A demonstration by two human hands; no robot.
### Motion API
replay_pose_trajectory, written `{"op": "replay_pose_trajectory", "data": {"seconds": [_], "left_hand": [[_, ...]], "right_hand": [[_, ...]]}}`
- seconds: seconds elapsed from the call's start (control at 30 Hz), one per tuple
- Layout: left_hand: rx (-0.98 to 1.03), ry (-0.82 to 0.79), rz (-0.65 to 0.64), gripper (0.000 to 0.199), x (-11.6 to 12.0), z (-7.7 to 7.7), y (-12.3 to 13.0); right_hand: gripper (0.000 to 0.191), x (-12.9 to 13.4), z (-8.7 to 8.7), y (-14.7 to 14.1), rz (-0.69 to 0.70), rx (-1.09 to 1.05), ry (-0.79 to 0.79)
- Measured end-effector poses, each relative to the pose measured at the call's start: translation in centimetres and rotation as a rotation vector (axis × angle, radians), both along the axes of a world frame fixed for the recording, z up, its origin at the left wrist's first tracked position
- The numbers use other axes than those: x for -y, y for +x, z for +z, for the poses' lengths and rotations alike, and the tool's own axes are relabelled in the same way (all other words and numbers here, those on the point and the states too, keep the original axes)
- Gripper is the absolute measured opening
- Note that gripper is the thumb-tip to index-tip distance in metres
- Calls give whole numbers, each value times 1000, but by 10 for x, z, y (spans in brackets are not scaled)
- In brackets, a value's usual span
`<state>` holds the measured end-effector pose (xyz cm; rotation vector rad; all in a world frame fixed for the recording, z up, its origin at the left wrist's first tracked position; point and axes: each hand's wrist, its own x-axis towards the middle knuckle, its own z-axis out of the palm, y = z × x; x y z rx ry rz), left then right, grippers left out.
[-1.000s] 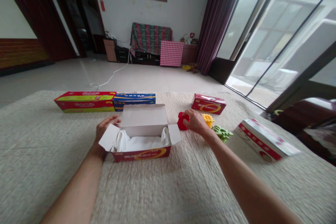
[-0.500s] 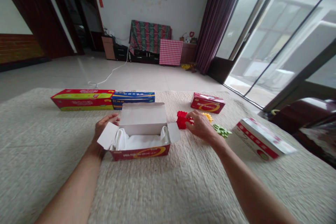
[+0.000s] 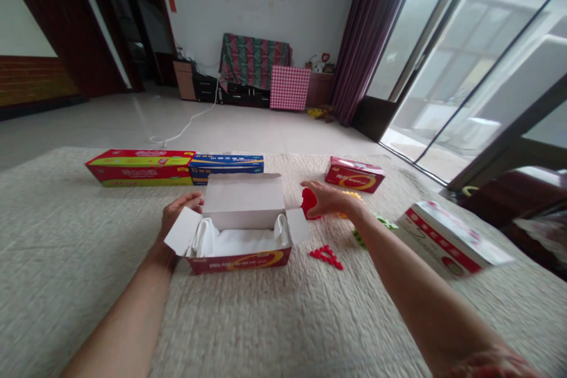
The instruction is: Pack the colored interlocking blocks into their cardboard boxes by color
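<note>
An open red cardboard box (image 3: 241, 262) stands in front of me, its flaps spread and its lid raised, with a folded white cloth (image 3: 245, 242) inside. My left hand (image 3: 177, 212) is at its back left corner, behind the side flap, fingers loosely stretched; whether they touch the box is unclear. To the right of the box, my right hand (image 3: 325, 198) has thumb and fingers around a red plastic piece (image 3: 309, 203). Nearer me lies a red openwork triangle (image 3: 326, 256). A yellow piece (image 3: 353, 195) and a green piece (image 3: 386, 222) are partly hidden by my right hand and arm.
Behind stand a long red-and-green box (image 3: 142, 168), a blue box (image 3: 228, 164) and a closed red box (image 3: 354, 174). A white-and-red box (image 3: 452, 239) is at the right. All rest on a quilted beige cover (image 3: 248, 319).
A red triangle now lies apart, nearer me, right of the open box. My right hand has turned and moved slightly left and up at the red piece. My left hand stays almost still.
</note>
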<state>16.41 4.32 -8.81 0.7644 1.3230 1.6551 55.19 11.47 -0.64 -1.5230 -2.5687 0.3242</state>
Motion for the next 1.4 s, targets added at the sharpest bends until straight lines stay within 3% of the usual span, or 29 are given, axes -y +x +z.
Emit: {"op": "replay_pose_trajectory", "data": {"seconds": [0.23, 0.43, 0.73, 0.83, 0.9, 0.97, 1.07, 1.17, 1.27, 1.4], "left_hand": [[-27, -3, 12, 50, -1, 0, 1], [-59, -5, 37, 49, 2, 5, 5], [15, -2, 40, 47, 5, 11, 7], [41, 41, 129, 38, 9, 25, -2], [83, 145, 198, 30, 14, 44, -8], [61, 267, 169, 28, 23, 71, -8], [-113, 347, 72, 24, 41, 110, 10], [-390, 340, -81, 24, 52, 125, 43], [-802, 350, -176, 24, 49, 109, 65], [-1275, 383, -172, 35, 32, 71, 65]], "right_hand": [[87, 1, -19, 10, -37, 14, 27], [79, 5, -20, 11, -17, 16, 5], [84, 8, -14, 11, 21, -64, 21], [75, 22, -3, 11, 45, -141, 98], [65, 37, 4, 7, 24, -259, 214], [54, 57, 10, -3, -28, -423, 330], [43, 91, 12, -27, -73, -598, 400], [41, 119, 7, -55, -60, -616, 372], [45, 133, -7, -75, -70, -577, 305], [50, 133, -27, -86, -99, -555, 265]]}}
